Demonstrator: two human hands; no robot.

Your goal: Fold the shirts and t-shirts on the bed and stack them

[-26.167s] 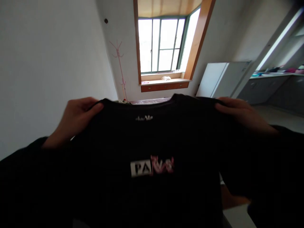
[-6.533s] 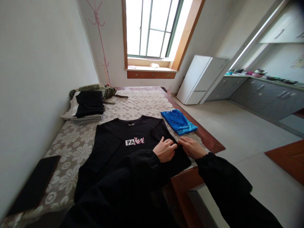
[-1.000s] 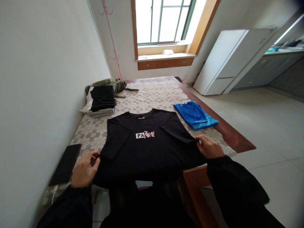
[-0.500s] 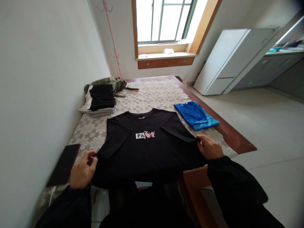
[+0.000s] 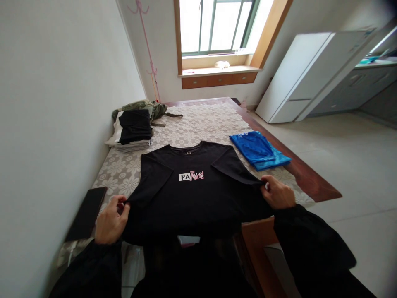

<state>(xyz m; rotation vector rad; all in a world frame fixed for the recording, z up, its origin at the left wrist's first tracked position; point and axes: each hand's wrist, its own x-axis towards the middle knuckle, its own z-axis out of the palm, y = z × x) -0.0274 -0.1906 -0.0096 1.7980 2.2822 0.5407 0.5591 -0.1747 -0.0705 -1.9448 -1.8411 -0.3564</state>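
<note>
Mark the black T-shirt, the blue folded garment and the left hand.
black T-shirt (image 5: 192, 196), head view, chest below the logo.
blue folded garment (image 5: 256, 147), head view, top layer.
left hand (image 5: 110, 218), head view, back of the hand.

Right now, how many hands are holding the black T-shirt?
2: the left hand pinches the black T-shirt at one sleeve end; the right hand pinches the other sleeve end.

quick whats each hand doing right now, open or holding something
Left hand: closed, pinching the black t-shirt at its side edge.
Right hand: closed, pinching the same black t-shirt at the opposite side.
</note>
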